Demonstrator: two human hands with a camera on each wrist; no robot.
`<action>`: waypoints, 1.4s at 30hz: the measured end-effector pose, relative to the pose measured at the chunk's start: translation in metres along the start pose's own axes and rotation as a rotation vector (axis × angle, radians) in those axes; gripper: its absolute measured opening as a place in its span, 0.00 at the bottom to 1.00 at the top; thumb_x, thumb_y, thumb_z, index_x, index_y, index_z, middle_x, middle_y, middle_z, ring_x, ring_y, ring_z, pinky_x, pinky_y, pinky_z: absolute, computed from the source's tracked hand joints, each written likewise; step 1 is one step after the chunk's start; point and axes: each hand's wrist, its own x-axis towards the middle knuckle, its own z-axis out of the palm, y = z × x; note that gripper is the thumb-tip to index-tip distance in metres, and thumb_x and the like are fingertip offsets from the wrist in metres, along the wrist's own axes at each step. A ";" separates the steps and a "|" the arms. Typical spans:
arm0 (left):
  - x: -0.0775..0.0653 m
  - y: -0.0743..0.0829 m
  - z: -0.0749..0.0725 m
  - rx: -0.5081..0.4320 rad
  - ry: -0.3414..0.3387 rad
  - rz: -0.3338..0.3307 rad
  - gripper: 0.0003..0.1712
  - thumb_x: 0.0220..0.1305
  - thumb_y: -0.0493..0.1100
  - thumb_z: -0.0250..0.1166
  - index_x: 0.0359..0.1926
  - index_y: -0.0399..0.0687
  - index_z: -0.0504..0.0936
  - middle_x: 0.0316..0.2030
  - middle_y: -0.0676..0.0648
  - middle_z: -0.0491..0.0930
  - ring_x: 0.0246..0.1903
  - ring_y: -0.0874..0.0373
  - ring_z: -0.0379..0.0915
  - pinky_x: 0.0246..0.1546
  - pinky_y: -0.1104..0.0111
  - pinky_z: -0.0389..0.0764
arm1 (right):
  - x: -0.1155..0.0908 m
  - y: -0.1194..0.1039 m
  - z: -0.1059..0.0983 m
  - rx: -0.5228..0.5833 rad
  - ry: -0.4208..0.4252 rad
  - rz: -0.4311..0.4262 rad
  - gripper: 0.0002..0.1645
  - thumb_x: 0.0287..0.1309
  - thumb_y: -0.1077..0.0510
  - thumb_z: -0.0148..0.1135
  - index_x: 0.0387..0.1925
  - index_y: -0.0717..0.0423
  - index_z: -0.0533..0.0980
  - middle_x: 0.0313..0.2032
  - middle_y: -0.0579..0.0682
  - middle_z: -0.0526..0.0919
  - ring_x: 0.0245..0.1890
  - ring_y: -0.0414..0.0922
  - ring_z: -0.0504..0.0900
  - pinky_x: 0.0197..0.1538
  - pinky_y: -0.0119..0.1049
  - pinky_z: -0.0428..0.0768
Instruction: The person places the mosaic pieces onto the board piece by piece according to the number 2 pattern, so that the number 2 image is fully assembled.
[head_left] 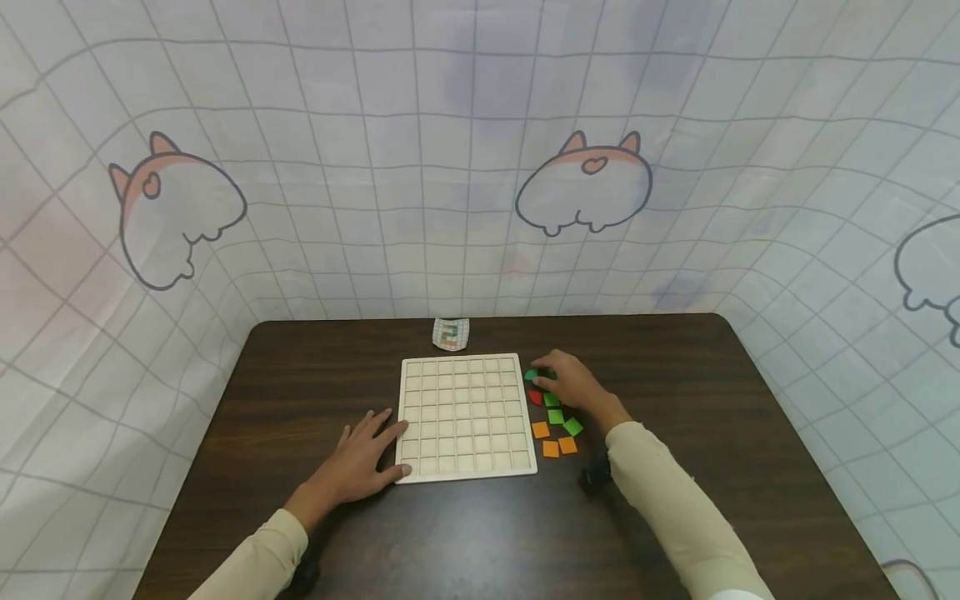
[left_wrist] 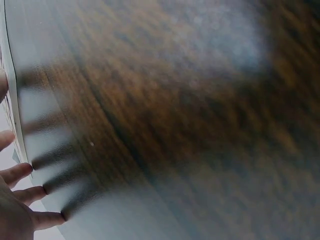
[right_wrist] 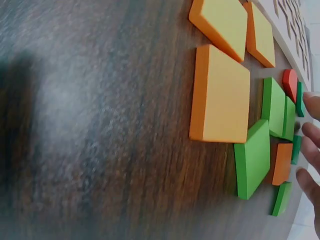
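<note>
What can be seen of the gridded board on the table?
The pale, roughly square board looks wooden, with a plain border around a grid of square cells, all empty. It lies flat on the dark table; the left hand touches its left edge with thumb and index finger; coloured pieces lie beside its right edge.

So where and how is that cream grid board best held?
Probably by the left and near rims of the cream grid board, from those sides: it lies flat, the left hand touches its left rim, bare table borders the near one, tiles crowd the right.
</note>
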 end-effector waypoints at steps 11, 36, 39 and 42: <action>0.000 0.001 0.001 -0.011 0.004 0.003 0.41 0.65 0.63 0.65 0.74 0.55 0.66 0.75 0.36 0.58 0.75 0.30 0.49 0.64 0.26 0.50 | 0.005 -0.005 0.005 -0.037 0.002 0.026 0.24 0.68 0.54 0.64 0.62 0.56 0.79 0.51 0.55 0.76 0.48 0.50 0.78 0.46 0.44 0.78; 0.000 0.001 0.000 -0.014 -0.003 0.003 0.41 0.66 0.64 0.64 0.75 0.57 0.66 0.76 0.35 0.56 0.75 0.29 0.46 0.64 0.25 0.48 | 0.007 -0.009 0.005 -0.014 0.054 0.024 0.13 0.65 0.56 0.67 0.49 0.56 0.81 0.45 0.55 0.81 0.45 0.51 0.80 0.55 0.55 0.75; 0.000 0.001 0.000 -0.017 -0.006 0.003 0.40 0.66 0.64 0.64 0.75 0.58 0.66 0.76 0.36 0.56 0.75 0.30 0.46 0.64 0.25 0.48 | 0.007 -0.009 0.006 -0.015 0.065 0.022 0.12 0.64 0.56 0.67 0.48 0.55 0.81 0.43 0.53 0.82 0.42 0.49 0.80 0.53 0.53 0.77; 0.000 0.001 0.000 -0.013 -0.005 0.001 0.40 0.66 0.63 0.64 0.74 0.58 0.67 0.76 0.36 0.57 0.75 0.30 0.47 0.64 0.25 0.49 | 0.006 -0.009 0.006 -0.005 0.068 0.025 0.12 0.64 0.55 0.68 0.47 0.55 0.81 0.41 0.52 0.82 0.40 0.47 0.80 0.48 0.48 0.79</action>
